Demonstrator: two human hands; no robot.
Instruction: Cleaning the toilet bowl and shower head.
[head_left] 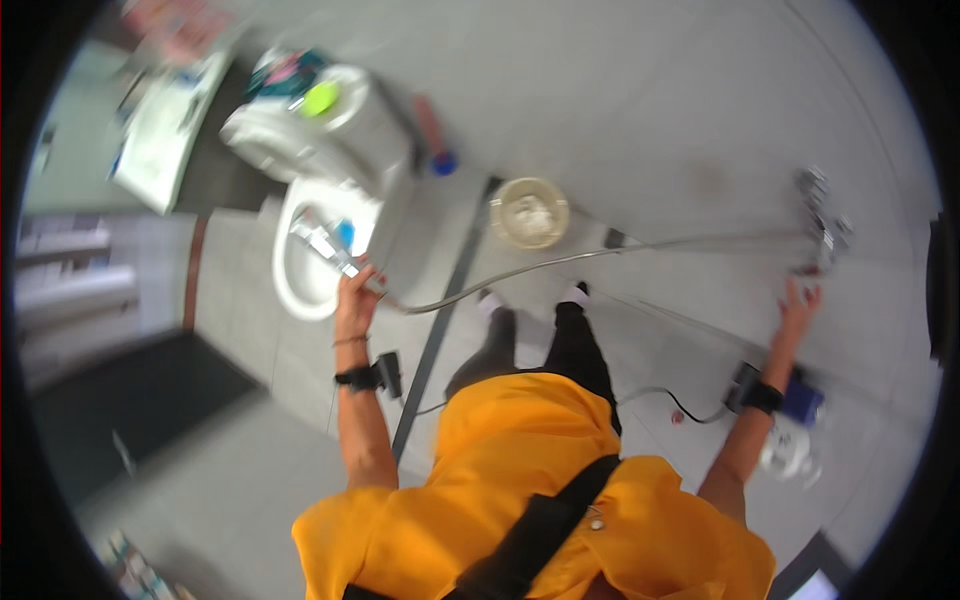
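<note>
My left hand (356, 300) is closed round the handle of a silver hand shower (325, 244), held over the open toilet bowl (287, 275). A small blue thing (346, 232) shows in the bowl; its kind I cannot make out. From the handle a metal hose (545, 264) curves across to a chrome mixer tap (827, 228) on the wall at far right. My right hand (796, 306) reaches toward that tap with fingers stretched apart, holding nothing. Its fingertips are close to the tap's lower end; whether they touch it is too blurred to tell.
A beige bucket (497, 215) with pale contents stands ahead of my feet. Beside the toilet is a brush-like thing with a blue end (443, 162). A lime-green round item (320, 98) lies on the tank. A washbasin (155, 140) is at far left. The hose spans the space before my legs.
</note>
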